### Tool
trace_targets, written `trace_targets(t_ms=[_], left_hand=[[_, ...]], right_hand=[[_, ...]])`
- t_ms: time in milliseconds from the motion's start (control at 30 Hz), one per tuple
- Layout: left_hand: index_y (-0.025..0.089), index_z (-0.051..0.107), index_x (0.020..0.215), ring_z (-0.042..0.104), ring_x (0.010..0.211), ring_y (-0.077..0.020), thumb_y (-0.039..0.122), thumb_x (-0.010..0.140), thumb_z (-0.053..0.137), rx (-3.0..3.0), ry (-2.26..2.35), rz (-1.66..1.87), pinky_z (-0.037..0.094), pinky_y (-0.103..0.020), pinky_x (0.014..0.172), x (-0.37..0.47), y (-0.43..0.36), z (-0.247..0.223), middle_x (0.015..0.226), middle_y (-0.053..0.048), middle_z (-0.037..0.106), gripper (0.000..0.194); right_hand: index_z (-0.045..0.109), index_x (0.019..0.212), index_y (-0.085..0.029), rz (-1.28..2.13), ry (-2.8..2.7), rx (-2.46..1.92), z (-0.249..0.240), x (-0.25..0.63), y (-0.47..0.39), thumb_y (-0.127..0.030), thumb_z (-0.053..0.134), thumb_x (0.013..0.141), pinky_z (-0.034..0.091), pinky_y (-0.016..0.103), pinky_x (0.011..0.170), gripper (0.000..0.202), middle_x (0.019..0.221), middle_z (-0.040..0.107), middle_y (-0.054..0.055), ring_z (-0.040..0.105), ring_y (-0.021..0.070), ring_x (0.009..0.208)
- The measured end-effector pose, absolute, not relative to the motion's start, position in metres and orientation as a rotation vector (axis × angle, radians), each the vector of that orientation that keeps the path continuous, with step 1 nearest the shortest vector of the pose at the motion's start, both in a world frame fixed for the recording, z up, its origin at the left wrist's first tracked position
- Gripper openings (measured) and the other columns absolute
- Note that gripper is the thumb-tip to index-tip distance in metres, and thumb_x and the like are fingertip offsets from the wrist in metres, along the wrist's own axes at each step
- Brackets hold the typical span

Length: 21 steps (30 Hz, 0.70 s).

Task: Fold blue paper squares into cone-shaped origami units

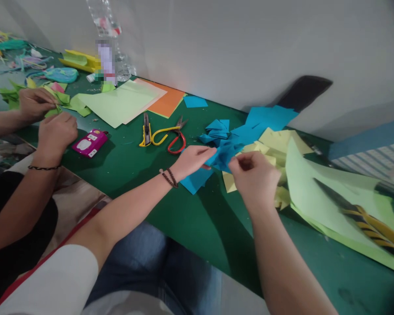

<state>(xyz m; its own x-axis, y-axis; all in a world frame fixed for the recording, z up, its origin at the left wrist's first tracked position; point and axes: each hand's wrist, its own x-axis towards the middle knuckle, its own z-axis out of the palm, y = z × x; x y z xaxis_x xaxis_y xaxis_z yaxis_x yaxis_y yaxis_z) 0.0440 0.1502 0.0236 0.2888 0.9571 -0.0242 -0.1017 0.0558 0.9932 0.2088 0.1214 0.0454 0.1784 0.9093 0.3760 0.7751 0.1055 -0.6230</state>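
Observation:
My left hand (197, 158) is closed, with its thumb and fingers pinching blue paper (221, 156) over the green table (170, 218). Just right of it, my right hand (256, 175) has its fingers curled together at the other side of that paper; what they grip is too small to make out. More blue sheets (265, 118) lie behind my hands, and a blue square (197, 180) lies beneath my left hand. Crumpled yellow paper (282, 144) sits behind and beside my right hand.
Red-and-yellow scissors (169, 136), a yellow cutter (146, 131) and a magenta box (90, 142) lie to the left. Another person's hands (55, 127) hold green paper at far left. Large scissors (364, 218) rest on pale green sheets (318, 183) at right.

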Motion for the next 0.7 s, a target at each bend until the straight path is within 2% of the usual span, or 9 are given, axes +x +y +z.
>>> trace_targets(t_ms=[67,267,500,700], left_hand=[[0.016,0.052,0.061,0.047,0.058,-0.0078,0.038,0.090,0.055,1.345,0.972,1.029,0.054,-0.025,0.064,0.0436,0.1488,0.0213,0.059,0.004,0.040,0.037],[0.015,0.066,0.069,0.058,0.062,-0.0103,0.033,0.089,0.055,1.662,1.094,1.073,0.046,-0.023,0.061,0.0406,0.1489,0.0171,0.066,0.000,0.062,0.029],[0.015,0.068,0.069,0.060,0.068,-0.0121,0.025,0.086,0.058,1.830,1.177,1.124,0.046,-0.023,0.068,0.0394,0.1494,0.0181,0.072,-0.002,0.070,0.022],[0.016,0.072,0.082,0.066,0.077,-0.0128,0.019,0.084,0.062,1.812,1.162,1.169,0.050,-0.022,0.074,0.0417,0.1484,0.0174,0.085,-0.004,0.074,0.011]], right_hand=[[0.057,0.070,-0.024,0.218,-1.645,-1.671,0.0437,0.2073,0.1199,-0.035,0.062,0.075,0.048,0.034,0.062,0.013,0.061,0.064,0.001,0.061,0.0193,0.058],[0.054,0.072,-0.024,0.220,-1.742,-1.675,0.0375,0.2082,0.1220,-0.036,0.058,0.077,0.044,0.031,0.060,0.014,0.061,0.063,0.001,0.058,0.0180,0.057],[0.052,0.064,-0.023,0.154,-2.051,-1.688,0.0383,0.2164,0.1246,-0.037,0.047,0.083,0.027,0.028,0.051,0.024,0.057,0.056,0.002,0.043,0.0153,0.050],[0.039,0.055,-0.023,0.115,-2.075,-1.653,0.0403,0.2129,0.1204,-0.032,0.049,0.079,0.026,0.027,0.049,0.028,0.050,0.046,-0.001,0.036,0.0127,0.047]])
